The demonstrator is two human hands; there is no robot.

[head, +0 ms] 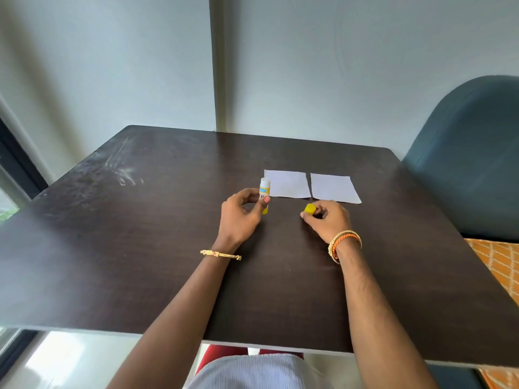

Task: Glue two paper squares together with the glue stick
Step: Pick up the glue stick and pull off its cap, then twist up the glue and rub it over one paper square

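Glue stick [264,195] stands uncapped and upright in my left grip [243,210], its yellow cap [309,209] pinched aside in my right grip [325,217], freeing the tip for two paper squares [287,183] lying just beyond both grips on the worktop [140,234].

Glue stick [264,195] label partly hidden by left hand [243,213] fingers

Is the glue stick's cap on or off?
Off. The left hand holds the glue stick, its white top bare; the right hand holds the yellow cap.
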